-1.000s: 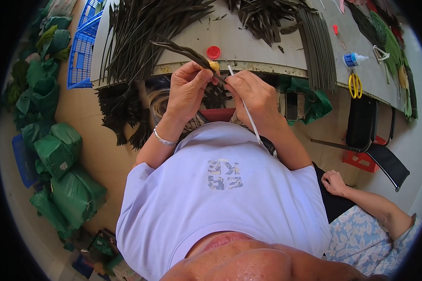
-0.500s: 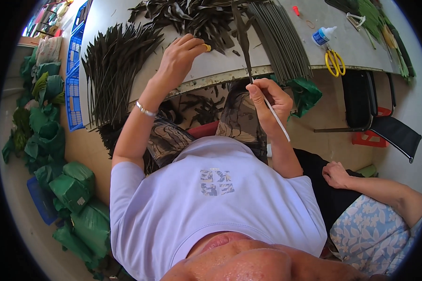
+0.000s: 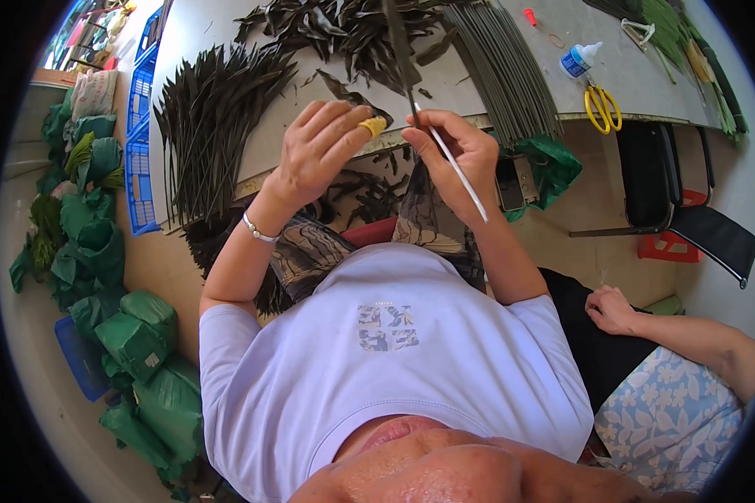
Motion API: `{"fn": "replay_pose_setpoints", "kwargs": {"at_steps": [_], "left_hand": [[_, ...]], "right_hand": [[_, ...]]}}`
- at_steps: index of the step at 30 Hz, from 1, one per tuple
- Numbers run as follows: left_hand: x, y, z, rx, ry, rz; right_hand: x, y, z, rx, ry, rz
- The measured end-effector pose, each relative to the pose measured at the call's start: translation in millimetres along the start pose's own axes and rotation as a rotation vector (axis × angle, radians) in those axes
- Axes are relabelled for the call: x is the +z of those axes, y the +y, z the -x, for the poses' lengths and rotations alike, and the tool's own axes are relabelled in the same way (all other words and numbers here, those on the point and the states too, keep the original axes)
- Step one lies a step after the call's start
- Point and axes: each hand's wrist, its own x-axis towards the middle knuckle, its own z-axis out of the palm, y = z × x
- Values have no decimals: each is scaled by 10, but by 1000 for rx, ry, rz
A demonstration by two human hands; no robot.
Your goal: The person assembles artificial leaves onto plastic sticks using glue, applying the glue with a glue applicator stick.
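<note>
My left hand (image 3: 323,152), with yellow wrapping (image 3: 374,127) on a finger, pinches a dark loose leaf (image 3: 337,86) in front of the table edge. My right hand (image 3: 461,159) is closed on a long dark leafy stem (image 3: 400,50) that stands nearly upright. A thin white stick (image 3: 460,173) passes through the same hand and slants down toward my forearm. The two hands are close together but apart. Beyond them lies a heap of loose dark leaves (image 3: 310,29) on the table.
Dark leafy stems (image 3: 214,117) lie in a bunch at left, bare dark stems (image 3: 507,71) at right. A glue bottle (image 3: 580,60) and yellow-handled scissors (image 3: 602,109) are farther right. Green bags (image 3: 134,335) line the left floor. Another person's hand (image 3: 610,310) rests at lower right.
My left hand has come nearer my body and right, now with a leaf from the heap in it. My right hand has moved left with the stem and white stick.
</note>
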Motion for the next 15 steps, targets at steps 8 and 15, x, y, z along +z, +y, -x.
{"fn": "replay_pose_setpoints", "kwargs": {"at_steps": [8,15], "left_hand": [[-9,218,249,-92,228,96],[9,602,381,-1259,587,1573]], "right_hand": [[218,-9,2,129,-40,-130],[359,-3,168,-76,-81,83]]}}
